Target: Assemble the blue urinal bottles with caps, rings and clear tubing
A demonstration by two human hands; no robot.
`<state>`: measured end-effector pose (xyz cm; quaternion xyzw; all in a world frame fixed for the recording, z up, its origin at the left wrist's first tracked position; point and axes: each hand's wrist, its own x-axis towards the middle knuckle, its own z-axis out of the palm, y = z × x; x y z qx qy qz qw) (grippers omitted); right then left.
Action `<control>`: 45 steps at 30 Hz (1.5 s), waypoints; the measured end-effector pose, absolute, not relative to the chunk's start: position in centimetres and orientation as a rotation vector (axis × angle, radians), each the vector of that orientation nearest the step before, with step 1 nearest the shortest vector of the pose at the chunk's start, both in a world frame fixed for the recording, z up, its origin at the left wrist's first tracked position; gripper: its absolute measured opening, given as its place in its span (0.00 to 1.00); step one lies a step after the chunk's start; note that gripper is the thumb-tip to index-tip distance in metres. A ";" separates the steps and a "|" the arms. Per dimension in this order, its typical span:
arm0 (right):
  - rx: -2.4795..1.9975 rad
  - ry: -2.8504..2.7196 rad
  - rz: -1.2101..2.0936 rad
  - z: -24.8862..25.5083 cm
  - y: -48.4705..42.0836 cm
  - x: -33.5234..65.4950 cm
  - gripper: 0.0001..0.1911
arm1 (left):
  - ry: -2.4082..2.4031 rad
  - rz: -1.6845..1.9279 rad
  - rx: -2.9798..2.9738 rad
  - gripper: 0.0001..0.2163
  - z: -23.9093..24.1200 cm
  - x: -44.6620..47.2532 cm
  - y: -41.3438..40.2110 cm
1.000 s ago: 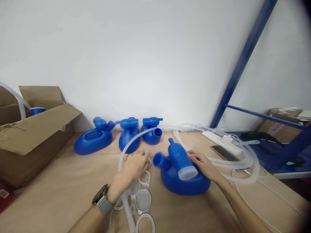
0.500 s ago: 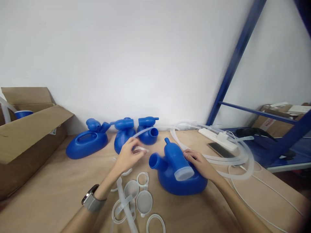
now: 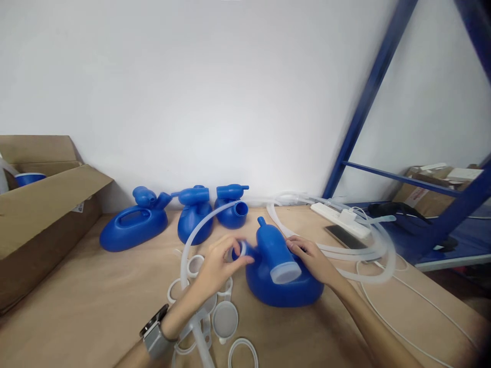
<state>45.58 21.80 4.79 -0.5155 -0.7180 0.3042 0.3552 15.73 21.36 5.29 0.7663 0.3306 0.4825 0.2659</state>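
A blue plastic urinal bottle [image 3: 284, 294] lies on the table before me. Its short open spout [image 3: 251, 250] points left, and a blue funnel-shaped adapter [image 3: 271, 245] with a translucent cap [image 3: 286, 273] rests on top. My left hand [image 3: 222, 263] is curled at the spout's mouth, pinching a white plastic ring [image 3: 243, 248] there; the fingers partly hide it, so I cannot tell whether it is seated. My right hand [image 3: 310, 258] steadies the bottle from the right, fingers against the adapter's side. Under my left forearm lie several white caps and rings [image 3: 225, 321].
Several more blue urinal bottles [image 3: 134, 230] stand along the wall. A translucent hose [image 3: 199, 230] arches behind my left hand; coiled hoses [image 3: 383, 255] lie right, beside a power strip [image 3: 339, 220] and a phone [image 3: 345, 237]. An open cardboard box [image 3: 49, 204] is at left.
My left hand has moved right and slightly down, bringing the white piece from beside the bottle to its spout. My right hand stays on the bottle. The view has shifted slightly.
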 end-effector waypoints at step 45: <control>-1.183 -2.022 1.031 5.6 21.2 44.2 0.39 | 0.684 1.406 2.324 0.10 7.0 16.5 17.6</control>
